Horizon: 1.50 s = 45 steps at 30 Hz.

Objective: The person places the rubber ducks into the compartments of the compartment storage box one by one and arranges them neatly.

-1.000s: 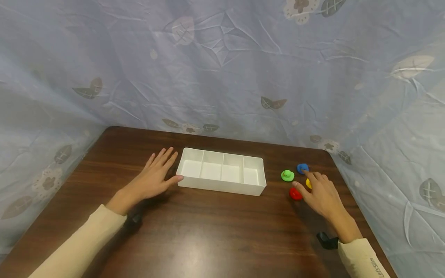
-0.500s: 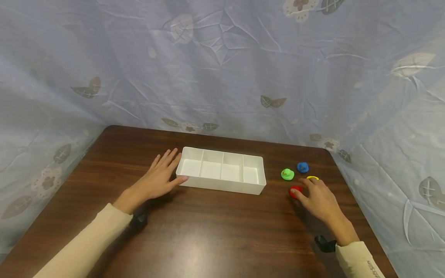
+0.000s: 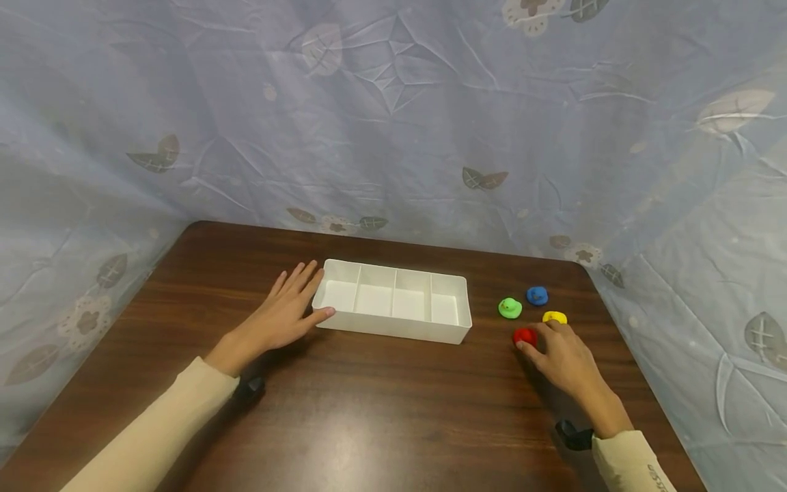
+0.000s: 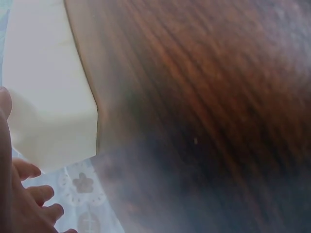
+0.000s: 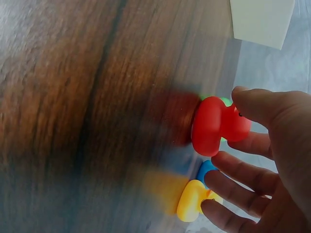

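A red rubber duck point(image 5: 209, 126) stands on the table, and my right hand point(image 3: 568, 359) pinches its head between thumb point(image 5: 257, 104) and index finger. Behind it are a green duck point(image 3: 509, 308), a blue duck point(image 3: 537, 295) and a yellow duck point(image 3: 555, 318). The other right fingers extend beside the yellow duck in the right wrist view. My left hand point(image 3: 273, 318) lies with spread, straight fingers at the left end of a white tray point(image 3: 393, 326); its thumb is at the front wall. Several compartments of the tray hold nothing.
The dark wooden table point(image 3: 369, 410) carries the tray near its back edge. Pale patterned curtain cloth point(image 3: 393, 137) hangs close behind the table and along both sides. A black wrist strap piece point(image 3: 574, 435) sits under my right wrist.
My right hand has drawn back from over the yellow and blue ducks, and its thumb and index finger have closed on the red duck. The left hand has shifted slightly right against the tray.
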Motion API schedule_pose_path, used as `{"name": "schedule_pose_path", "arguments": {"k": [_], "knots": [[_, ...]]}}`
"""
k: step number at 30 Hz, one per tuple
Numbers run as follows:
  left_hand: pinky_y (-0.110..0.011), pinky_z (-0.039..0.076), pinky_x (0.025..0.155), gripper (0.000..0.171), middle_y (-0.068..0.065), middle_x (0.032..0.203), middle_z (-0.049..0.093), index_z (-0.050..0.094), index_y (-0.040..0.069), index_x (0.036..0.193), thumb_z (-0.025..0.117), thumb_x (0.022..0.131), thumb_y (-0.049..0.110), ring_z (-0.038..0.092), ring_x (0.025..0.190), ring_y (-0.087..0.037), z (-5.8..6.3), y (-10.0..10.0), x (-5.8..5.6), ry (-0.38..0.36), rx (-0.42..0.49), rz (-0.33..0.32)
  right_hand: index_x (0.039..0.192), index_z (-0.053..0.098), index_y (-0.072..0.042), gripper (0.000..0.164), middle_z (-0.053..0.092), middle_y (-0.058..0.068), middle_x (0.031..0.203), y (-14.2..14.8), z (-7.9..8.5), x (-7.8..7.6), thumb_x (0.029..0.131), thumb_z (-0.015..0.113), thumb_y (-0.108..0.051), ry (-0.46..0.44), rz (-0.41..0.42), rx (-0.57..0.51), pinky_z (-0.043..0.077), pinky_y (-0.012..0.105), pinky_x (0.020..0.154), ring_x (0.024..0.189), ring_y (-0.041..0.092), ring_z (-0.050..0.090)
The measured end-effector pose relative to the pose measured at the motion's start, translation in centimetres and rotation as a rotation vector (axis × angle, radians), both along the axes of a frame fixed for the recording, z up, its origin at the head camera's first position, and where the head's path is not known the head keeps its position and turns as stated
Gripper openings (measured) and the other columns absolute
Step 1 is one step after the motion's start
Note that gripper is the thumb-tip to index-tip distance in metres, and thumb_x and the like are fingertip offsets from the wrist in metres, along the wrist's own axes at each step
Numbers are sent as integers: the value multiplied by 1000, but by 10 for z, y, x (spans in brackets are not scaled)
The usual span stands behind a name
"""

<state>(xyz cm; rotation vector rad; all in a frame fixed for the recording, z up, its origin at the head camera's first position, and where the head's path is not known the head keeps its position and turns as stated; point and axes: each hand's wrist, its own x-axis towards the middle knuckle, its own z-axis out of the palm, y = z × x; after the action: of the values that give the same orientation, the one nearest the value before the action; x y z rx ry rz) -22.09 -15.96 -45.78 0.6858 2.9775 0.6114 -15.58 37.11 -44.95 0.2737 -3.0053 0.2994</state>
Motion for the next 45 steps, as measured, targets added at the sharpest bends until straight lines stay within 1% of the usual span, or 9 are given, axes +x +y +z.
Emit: {"name": "schedule_pose_path", "arguments": {"k": [2,7,9,16,24,29,36,43,45], "knots": [[-68,6,134,92,-18,181,5,17,5,171,50,107,62,4,169,-42,0,0,0,4,-3,-4,129,71,2,48,72,27,119,1,-1,0,100,76,-36,7,1,0,60,62,80,104,46,70],[-67,4,134,92,-18,181,5,20,4,170,51,107,62,3,169,-42,0,-1,0,5,-1,-9,125,73,0,44,72,20,105,0,-3,-3,98,78,-35,28,1,-9,58,53,70,88,34,69],[-67,4,135,92,-18,181,6,20,4,170,51,107,62,3,169,-42,1,-2,-1,4,-2,-9,123,73,0,43,72,19,103,-1,-4,-3,98,78,-35,35,-4,-13,58,52,68,85,33,69],[-66,4,135,92,-20,181,7,19,3,170,50,107,62,3,169,-42,1,-2,-1,5,-6,-15,124,73,1,44,73,24,110,-5,-7,-4,100,76,-36,33,-34,-20,59,60,77,93,41,71],[-66,3,135,92,-18,181,5,16,4,171,47,108,64,2,169,-41,2,-2,0,2,-36,-16,125,72,2,44,75,25,113,-6,-8,-4,100,76,-34,15,-39,-29,58,63,81,98,45,72],[-66,2,135,93,-18,181,5,15,4,171,45,108,65,1,169,-40,3,-1,0,1,-40,-17,124,72,3,42,75,26,112,-6,-6,-5,100,77,-32,24,-34,-38,58,63,80,98,45,72],[-65,1,135,92,-17,181,4,15,4,171,46,108,64,1,169,-40,3,-1,-2,-5,-43,-15,123,74,1,42,76,23,109,-5,5,-7,100,77,-33,45,-21,-55,59,56,70,93,43,73],[-66,3,135,92,-19,181,6,14,4,171,45,108,64,2,169,-41,2,-1,-2,-3,-43,-20,124,73,2,43,73,27,117,-8,23,-12,100,77,-33,61,-11,-47,58,57,73,100,46,70],[-67,3,135,92,-18,181,6,14,4,171,44,109,65,2,169,-41,2,-1,-2,-3,-49,-22,125,72,3,43,73,29,118,-9,28,-14,100,77,-32,71,-1,-48,58,57,71,99,46,70]]}}
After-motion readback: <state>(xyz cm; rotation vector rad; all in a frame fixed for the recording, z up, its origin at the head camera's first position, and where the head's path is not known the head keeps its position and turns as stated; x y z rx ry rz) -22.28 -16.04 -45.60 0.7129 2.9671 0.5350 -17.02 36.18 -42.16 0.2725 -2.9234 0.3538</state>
